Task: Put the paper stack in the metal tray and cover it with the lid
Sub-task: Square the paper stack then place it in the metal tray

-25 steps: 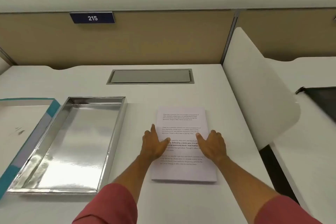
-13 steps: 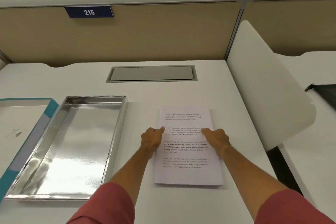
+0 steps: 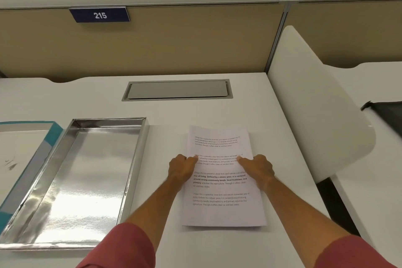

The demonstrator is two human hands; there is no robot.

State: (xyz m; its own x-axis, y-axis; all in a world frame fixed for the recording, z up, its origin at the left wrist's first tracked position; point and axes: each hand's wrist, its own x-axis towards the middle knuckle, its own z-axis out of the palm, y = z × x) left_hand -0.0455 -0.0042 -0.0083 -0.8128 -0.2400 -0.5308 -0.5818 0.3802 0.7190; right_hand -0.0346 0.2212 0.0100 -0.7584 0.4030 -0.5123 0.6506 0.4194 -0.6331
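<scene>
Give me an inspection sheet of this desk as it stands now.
Surface: white desk, with a closed grey hatch at the back.
Job's things: paper stack lies flat on the desk, right of the tray; tray is empty; teal-edged lid lies left of the tray, partly out of view.
Clutter: nothing seen on this desk.
Hands: left hand and right hand grip the stack's two long edges, thumbs on top.
Cables: nothing seen.
Surroundings: tan partition with a sign reading 215; white divider to the right; a dark bag on the next desk.
</scene>
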